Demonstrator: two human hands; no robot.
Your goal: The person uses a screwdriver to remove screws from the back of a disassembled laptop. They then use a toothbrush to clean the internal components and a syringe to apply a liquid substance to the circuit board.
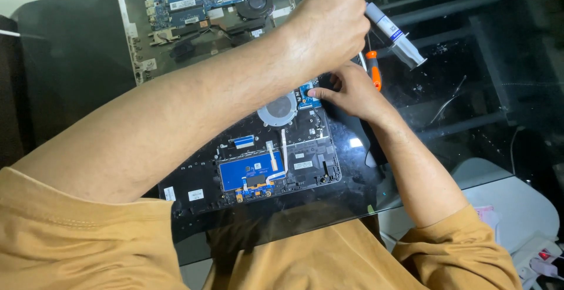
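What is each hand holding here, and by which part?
The left hand grips a white syringe-like tube by its rear end. The right hand holds nothing; its fingertips press the small blue board.

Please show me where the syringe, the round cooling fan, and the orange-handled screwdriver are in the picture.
syringe (pixel 392 33): head view, on the white barrel below the left hand.
round cooling fan (pixel 277 110): head view, on its grey round cover.
orange-handled screwdriver (pixel 375 76): head view, on the orange grip beside the right hand.
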